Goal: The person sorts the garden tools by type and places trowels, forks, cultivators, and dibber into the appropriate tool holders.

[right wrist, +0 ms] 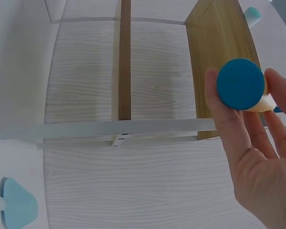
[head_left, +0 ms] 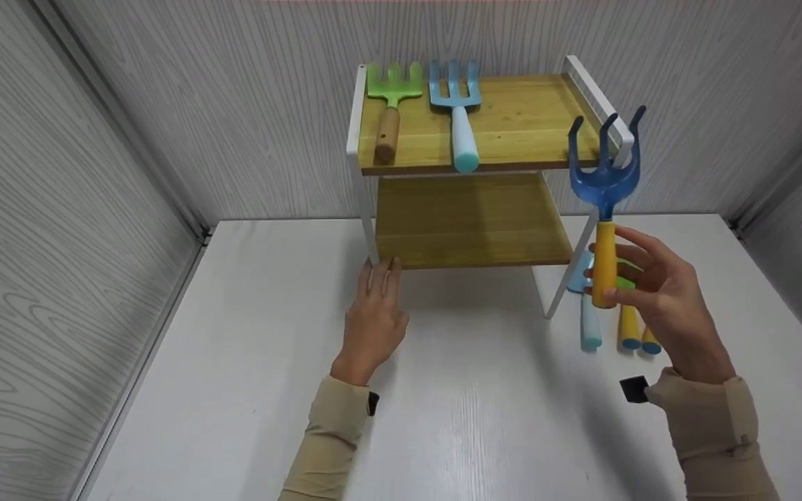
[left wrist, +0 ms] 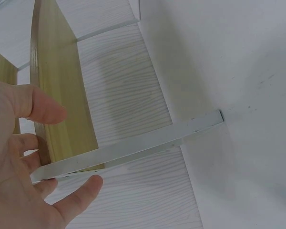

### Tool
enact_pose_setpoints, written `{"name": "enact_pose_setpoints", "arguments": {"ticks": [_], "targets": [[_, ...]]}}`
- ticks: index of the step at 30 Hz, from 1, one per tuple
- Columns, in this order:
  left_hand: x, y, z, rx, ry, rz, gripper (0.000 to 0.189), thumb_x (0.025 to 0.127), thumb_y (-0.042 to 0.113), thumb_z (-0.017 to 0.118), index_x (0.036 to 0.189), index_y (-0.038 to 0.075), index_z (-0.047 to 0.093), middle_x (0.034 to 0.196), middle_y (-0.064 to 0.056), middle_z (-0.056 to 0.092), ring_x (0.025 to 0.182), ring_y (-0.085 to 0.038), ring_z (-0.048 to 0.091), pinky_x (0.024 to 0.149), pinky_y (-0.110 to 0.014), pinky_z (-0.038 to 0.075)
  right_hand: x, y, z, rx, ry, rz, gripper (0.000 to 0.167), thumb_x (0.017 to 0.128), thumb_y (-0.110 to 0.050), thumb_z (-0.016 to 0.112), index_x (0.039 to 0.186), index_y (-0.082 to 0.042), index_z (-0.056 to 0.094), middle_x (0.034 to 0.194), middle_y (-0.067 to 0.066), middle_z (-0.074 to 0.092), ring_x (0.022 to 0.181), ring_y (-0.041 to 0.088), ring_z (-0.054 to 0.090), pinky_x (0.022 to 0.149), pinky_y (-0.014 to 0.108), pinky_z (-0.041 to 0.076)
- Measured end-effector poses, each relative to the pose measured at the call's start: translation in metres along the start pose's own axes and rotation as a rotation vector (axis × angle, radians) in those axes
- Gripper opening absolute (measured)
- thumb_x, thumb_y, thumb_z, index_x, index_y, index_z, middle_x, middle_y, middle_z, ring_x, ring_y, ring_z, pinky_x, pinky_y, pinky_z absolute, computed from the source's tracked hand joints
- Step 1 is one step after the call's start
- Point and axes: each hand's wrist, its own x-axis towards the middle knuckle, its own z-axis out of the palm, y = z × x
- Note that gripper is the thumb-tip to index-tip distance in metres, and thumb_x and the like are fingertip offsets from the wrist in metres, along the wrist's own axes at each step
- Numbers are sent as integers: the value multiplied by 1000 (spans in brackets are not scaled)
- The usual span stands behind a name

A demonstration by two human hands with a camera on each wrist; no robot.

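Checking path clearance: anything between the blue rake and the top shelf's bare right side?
Possibly the white rail along the right of the top shelf: the blue rake overlaps it in the head view. Clearance can't be told. The front edge shows no rail.

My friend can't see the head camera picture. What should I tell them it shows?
A right hand holds up a blue three-pronged rake by its yellow handle, near a wooden shelf. The left hand touches the lower tier at its front left corner. A green fork and light-blue fork lie on the top tier.

soft shadows, glare on tabletop (head_left: pixel 470 431)
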Motion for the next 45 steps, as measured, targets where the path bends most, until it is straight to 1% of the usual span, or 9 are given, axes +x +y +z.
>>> {"name": "enact_pose_setpoints", "arguments": {"ticks": [7, 10, 14, 19, 23, 27, 34, 39, 45], "targets": [[-2, 0, 1, -34, 25, -2, 70, 87, -5, 65, 151, -4, 39, 149, -19, 40, 144, -43, 29, 73, -39, 60, 9, -7, 7, 17, 16, -27, 71, 88, 19, 64, 150, -11, 49, 133, 7, 61, 111, 23, 66, 86, 31, 57], [-2, 0, 1, -42, 25, -2, 69, 87, -4, 64, 151, -5, 39, 149, -20, 40, 144, -43, 29, 78, -41, 60, 10, -9, 9, 16, 28, -29, 70, 88, 17, 66, 150, -12, 49, 134, 8, 60, 112, 23, 66, 88, 32, 56], [-1, 0, 2, -54, 28, -5, 68, 87, -5, 63, 151, -5, 40, 149, -21, 41, 143, -44, 31, 80, -43, 59, 13, -13, 12, 0, 23, -16, 70, 88, 14, 69, 150, -12, 49, 136, 10, 59, 113, 25, 66, 87, 34, 56], [1, 0, 2, -55, 37, -3, 68, 87, -6, 63, 151, -5, 40, 150, -21, 41, 143, -44, 31, 73, -40, 60, 19, -18, 15, -26, 0, -3, 70, 88, 13, 69, 151, -11, 48, 136, 14, 58, 112, 28, 65, 88, 31, 56], [0, 1, 1, -36, 42, 1, 68, 87, -5, 65, 151, -4, 40, 149, -21, 40, 143, -44, 31, 74, -39, 60, 25, -22, 18, -39, -20, 6, 71, 88, 16, 67, 151, -10, 47, 135, 15, 57, 113, 28, 63, 89, 30, 56], [0, 1, 1, -30, 28, 2, 68, 88, -4, 65, 151, -5, 39, 150, -20, 39, 143, -43, 30, 75, -39, 60, 30, -26, 21, -55, -33, 33, 72, 88, 14, 69, 152, -10, 45, 138, 15, 56, 114, 31, 61, 90, 29, 56], [1, -1, -1, -10, 29, 3, 68, 87, -5, 62, 151, -5, 39, 150, -21, 40, 143, -44, 31, 65, -37, 60, 43, -44, 26, -89, -56, 74, 73, 90, 10, 68, 155, -11, 42, 137, 19, 52, 113, 32, 60, 90, 28, 55], [2, -1, 0, -16, 22, 5, 67, 87, -5, 62, 151, -6, 39, 148, -22, 41, 142, -45, 32, 68, -39, 61, 49, -58, 27, -48, -99, 92, 70, 93, 6, 66, 155, -9, 39, 138, 22, 49, 114, 32, 61, 90, 29, 56], [0, 0, 2, -23, 14, -5, 70, 87, -4, 65, 152, -4, 38, 149, -20, 41, 141, -43, 33, 68, -39, 60, 55, -73, 29, 21, -154, 110, 62, 98, 1, 63, 155, -4, 38, 137, 20, 48, 111, 29, 65, 92, 30, 55]]}}
